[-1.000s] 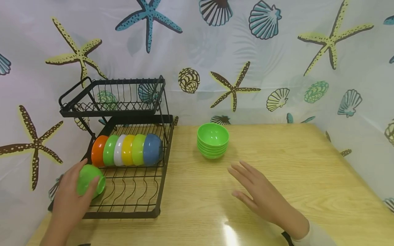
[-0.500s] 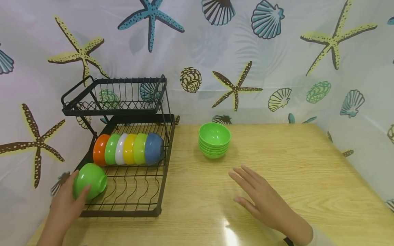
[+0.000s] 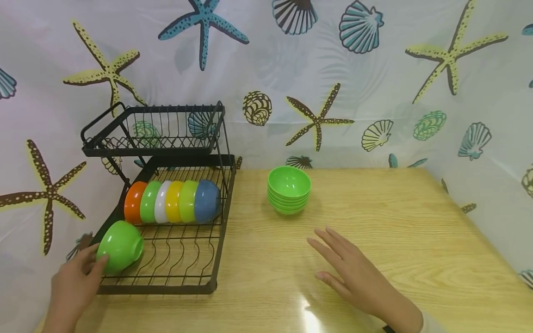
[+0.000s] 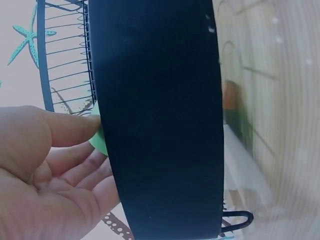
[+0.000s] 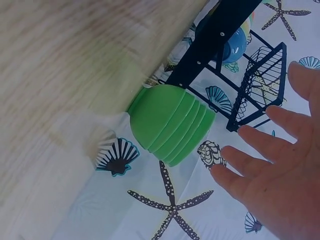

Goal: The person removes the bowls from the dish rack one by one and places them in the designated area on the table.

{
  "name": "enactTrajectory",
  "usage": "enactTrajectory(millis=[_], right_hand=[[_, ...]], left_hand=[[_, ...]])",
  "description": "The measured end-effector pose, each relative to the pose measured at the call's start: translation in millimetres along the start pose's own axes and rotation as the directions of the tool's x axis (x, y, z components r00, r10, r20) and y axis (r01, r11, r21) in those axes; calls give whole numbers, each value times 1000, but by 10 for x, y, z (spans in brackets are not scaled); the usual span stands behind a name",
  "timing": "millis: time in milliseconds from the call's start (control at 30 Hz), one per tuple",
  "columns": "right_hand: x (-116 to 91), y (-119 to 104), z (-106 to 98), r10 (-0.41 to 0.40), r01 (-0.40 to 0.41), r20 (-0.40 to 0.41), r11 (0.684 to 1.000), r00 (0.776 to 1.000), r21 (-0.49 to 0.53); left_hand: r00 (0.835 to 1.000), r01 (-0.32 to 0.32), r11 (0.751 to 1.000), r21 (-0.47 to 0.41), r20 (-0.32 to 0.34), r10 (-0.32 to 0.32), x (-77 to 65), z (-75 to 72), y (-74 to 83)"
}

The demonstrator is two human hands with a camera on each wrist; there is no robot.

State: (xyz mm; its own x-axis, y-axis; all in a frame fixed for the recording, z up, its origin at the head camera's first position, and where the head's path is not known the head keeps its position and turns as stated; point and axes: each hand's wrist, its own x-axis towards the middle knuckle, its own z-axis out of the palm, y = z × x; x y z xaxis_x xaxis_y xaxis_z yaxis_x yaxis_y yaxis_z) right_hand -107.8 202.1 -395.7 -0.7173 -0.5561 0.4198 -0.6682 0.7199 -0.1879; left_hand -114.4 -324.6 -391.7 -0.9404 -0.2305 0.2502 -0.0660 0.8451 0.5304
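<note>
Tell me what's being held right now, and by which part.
The left grip pinches the front green bowl in the rack by its rim; the right grip holds nothing.

Left grip (image 3: 76, 280) at green bowl (image 3: 118, 247), near left on rack (image 3: 158, 290); right grip (image 3: 358, 273) over tabletop (image 3: 258, 259); bowl stack (image 3: 288, 190) farther off.

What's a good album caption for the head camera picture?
Left hand grips a tilted green bowl in the black dish rack; right hand holds nothing.
</note>
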Motion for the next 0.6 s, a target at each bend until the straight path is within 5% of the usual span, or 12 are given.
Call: enactTrajectory(millis=[600], right_hand=[[-23, 6, 47, -18, 18, 36, 1000, 999, 9]], left_hand=[[982, 184, 976, -118, 58, -178, 55, 29, 25]])
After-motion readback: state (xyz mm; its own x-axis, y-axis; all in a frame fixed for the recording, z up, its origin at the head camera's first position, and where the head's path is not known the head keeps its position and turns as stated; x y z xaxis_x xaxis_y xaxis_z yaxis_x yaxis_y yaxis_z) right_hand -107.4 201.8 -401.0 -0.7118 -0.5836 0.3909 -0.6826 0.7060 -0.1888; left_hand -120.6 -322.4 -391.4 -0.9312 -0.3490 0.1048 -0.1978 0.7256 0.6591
